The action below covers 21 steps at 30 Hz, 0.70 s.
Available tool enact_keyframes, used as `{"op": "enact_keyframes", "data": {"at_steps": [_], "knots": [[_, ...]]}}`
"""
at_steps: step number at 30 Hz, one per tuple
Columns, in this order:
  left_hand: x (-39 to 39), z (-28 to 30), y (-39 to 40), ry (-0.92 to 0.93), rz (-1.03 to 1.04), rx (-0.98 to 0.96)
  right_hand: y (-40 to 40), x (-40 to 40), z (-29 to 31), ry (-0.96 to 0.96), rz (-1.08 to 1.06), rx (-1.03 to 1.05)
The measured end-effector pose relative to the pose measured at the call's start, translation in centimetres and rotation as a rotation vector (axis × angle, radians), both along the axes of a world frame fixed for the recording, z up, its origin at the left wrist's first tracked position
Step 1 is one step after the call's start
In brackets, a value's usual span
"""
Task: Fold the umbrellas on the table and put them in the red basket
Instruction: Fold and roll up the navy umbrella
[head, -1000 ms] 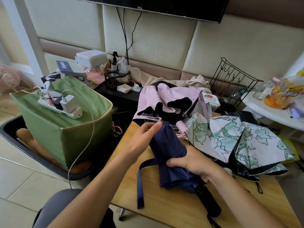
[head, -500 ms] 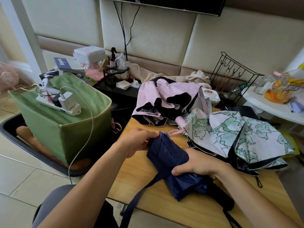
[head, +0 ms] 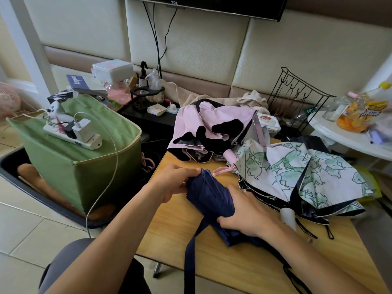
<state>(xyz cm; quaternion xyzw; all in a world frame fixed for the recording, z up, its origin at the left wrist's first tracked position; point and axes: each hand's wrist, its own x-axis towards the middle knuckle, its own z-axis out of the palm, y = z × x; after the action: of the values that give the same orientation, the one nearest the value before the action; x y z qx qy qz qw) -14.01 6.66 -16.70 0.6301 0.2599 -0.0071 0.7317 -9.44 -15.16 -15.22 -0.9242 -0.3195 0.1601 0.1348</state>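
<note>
Moved: left hand (head: 177, 180) has closed on the navy umbrella (head: 212, 200) tip; strap now dangles off the table (head: 233, 266).
Right hand (head: 248, 215): grasping its bundled canopy.
Left: pink umbrella (head: 212, 128) and green-print umbrella (head: 307, 172) lie unfolded (red basket unseen).

Folded umbrella (head: 210, 200) at table (head: 222, 264) centre; two open umbrellas behind: one (head: 212, 126) at far-left corner, other (head: 307, 177) along right edge.
</note>
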Motion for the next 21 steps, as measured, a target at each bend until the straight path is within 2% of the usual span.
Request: {"op": "enact_keyframes", "data": {"at_steps": [5,8,11,14,18,21], "knots": [[-0.3,0.3,-0.7,-0.134,0.001,-0.050,0.1,0.8,0.7,0.026,-0.053,0.113],[-1.0,0.9,-0.9,-0.210,-0.165,-0.036,-0.1,1.3,1.5,0.224,-0.047,0.297],[-1.9,1.2,-1.7,-0.157,-0.320,0.031,-0.1,1.2,1.9,0.432,-0.055,0.470],[-2.3,1.2,-2.3,-0.105,-0.478,0.094,-0.3,1.4,1.7,0.549,-0.146,0.549],[-2.2,0.3,-1.6,-0.037,-0.475,0.170,-0.5,1.8,1.4,0.610,-0.231,0.605],[-2.3,0.3,-1.4,0.004,-0.456,0.058,-0.6,2.0,1.4,0.657,-0.267,0.646]]}}
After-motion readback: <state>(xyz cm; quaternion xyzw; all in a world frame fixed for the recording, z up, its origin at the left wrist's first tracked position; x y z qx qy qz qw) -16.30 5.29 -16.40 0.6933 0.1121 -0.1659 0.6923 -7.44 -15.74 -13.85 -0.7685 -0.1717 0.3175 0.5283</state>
